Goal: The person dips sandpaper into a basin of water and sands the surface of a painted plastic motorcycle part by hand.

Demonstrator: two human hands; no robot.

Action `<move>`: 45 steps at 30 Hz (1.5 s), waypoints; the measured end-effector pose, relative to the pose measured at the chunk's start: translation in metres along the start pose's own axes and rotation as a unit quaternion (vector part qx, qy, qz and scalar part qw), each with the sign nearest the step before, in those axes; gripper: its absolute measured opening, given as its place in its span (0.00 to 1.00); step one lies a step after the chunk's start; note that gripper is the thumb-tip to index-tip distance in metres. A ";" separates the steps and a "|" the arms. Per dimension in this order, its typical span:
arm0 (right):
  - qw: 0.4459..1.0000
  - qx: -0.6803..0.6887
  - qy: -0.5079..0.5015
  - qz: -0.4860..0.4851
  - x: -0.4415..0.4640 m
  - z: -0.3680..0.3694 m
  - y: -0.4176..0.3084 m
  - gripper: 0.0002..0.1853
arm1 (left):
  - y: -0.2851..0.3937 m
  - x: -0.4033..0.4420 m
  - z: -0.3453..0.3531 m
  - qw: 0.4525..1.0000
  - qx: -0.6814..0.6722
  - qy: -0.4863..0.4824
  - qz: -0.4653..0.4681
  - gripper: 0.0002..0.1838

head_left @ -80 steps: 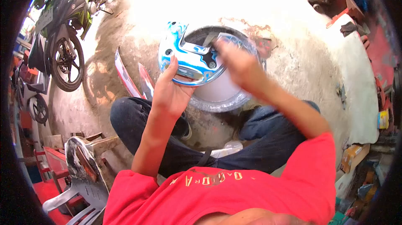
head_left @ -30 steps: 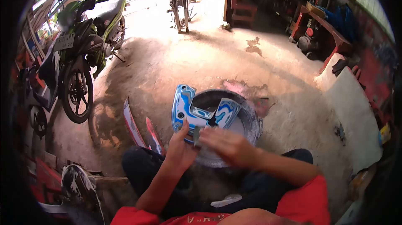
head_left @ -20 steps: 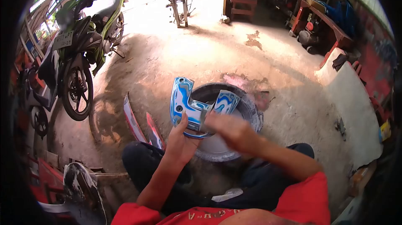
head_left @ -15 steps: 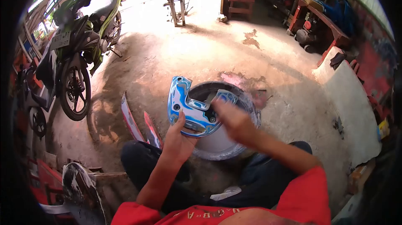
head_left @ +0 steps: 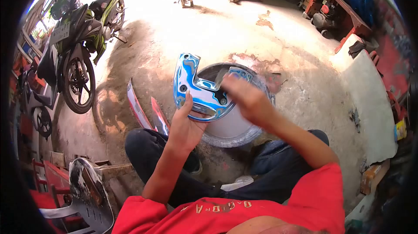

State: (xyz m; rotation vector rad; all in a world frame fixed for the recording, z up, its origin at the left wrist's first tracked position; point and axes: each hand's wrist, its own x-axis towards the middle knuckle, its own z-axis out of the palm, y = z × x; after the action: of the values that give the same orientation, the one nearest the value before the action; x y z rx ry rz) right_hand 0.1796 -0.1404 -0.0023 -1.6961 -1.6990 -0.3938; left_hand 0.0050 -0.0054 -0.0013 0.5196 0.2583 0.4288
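Note:
A U-shaped plastic cover panel (head_left: 188,78), patterned in blue, white and silver-grey with screw holes, is held up by my left hand (head_left: 183,125). My left thumb lies on its front face and the fingers go behind, out of sight. My right hand (head_left: 249,97), blurred by motion, is curled against the panel's right arm. Whatever may be under its fingers is hidden. Directly beneath the panel stands a round basin (head_left: 230,141) with greyish contents.
Two narrow red-and-white panels (head_left: 138,107) lie on the concrete floor to the left. A motorcycle (head_left: 78,70) is parked beyond them. A worn chair (head_left: 89,186) stands at lower left, and a wooden bench (head_left: 344,18) at upper right.
The camera has tilted down, so the scene sits higher in view. My right hand has shifted slightly along the panel's right arm; my left hand keeps its hold.

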 end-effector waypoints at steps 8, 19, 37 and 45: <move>0.997 0.020 -0.022 -0.067 -0.003 0.000 -0.018 0.22 | -0.001 0.006 -0.015 0.999 -0.020 -0.040 -0.003 0.21; 0.997 0.045 0.003 0.057 0.003 -0.003 0.007 0.23 | -0.001 0.003 -0.004 1.000 -0.016 -0.014 0.003 0.21; 0.999 -0.002 0.003 -0.052 0.002 0.004 -0.001 0.20 | -0.004 0.003 -0.002 1.000 -0.009 -0.013 0.007 0.21; 0.993 0.032 -0.038 -0.106 -0.010 0.007 -0.029 0.23 | -0.003 0.009 -0.024 1.000 -0.012 -0.010 0.007 0.21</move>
State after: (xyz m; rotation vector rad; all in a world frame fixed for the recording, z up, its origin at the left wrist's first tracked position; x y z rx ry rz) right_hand 0.1486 -0.1463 -0.0060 -1.5069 -1.9355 -0.3722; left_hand 0.0058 0.0069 -0.0246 0.5026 0.2314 0.4391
